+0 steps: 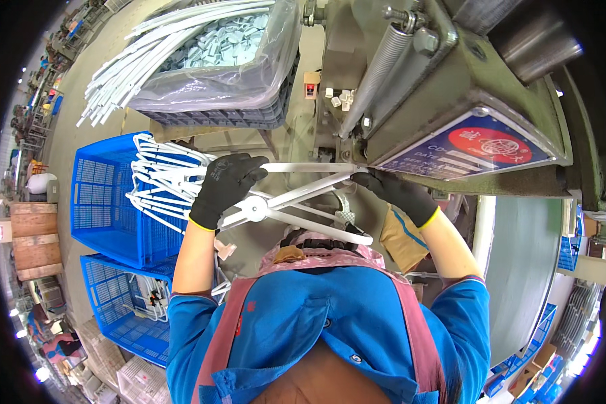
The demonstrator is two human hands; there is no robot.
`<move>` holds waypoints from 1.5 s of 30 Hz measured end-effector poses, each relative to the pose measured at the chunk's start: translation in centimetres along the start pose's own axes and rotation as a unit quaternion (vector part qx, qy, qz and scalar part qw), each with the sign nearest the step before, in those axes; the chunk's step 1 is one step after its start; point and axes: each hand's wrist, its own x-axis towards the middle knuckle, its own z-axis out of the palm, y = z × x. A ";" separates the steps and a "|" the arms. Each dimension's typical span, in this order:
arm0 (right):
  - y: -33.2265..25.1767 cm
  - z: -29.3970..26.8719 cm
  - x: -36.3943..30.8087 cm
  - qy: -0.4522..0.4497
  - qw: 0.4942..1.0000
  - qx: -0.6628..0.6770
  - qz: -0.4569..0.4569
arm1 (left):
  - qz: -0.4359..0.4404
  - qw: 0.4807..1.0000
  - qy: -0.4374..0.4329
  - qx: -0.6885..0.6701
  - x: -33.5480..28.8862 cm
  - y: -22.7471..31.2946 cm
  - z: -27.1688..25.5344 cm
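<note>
Between my hands is a white tubular frame point(310, 195) with crossing legs and a round white joint disc point(254, 208). My left hand point(227, 187), in a black glove with a yellow cuff, is closed round its left end. My right hand point(398, 193), gloved the same way, grips the frame's right end near the top tube, just below the machine's metal head. Its fingertips are partly hidden. A bent end of the frame point(359, 238) points towards my apron point(323, 252).
A metal press-like machine point(478, 87) with a coil spring point(377, 77) fills the upper right. Blue crates point(104, 149) at left hold similar white frames point(158, 176). Far left, a plastic-lined bin point(202, 91) bears white tubes point(138, 60) and small pale parts. A green-topped surface point(525, 269) lies right.
</note>
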 end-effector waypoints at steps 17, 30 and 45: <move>2.2 -2.7 -1.6 -0.202 0.544 0.746 0.327 | 0.006 0.999 0.006 0.052 -1.6 0.5 -2.1; -4.7 -5.8 1.0 -0.314 0.505 0.594 0.542 | -0.019 0.971 -0.125 0.202 -5.1 -2.2 -2.8; -6.3 -2.4 1.2 -0.353 0.557 0.555 0.507 | 0.003 0.981 -0.095 0.170 -5.0 -2.2 -2.9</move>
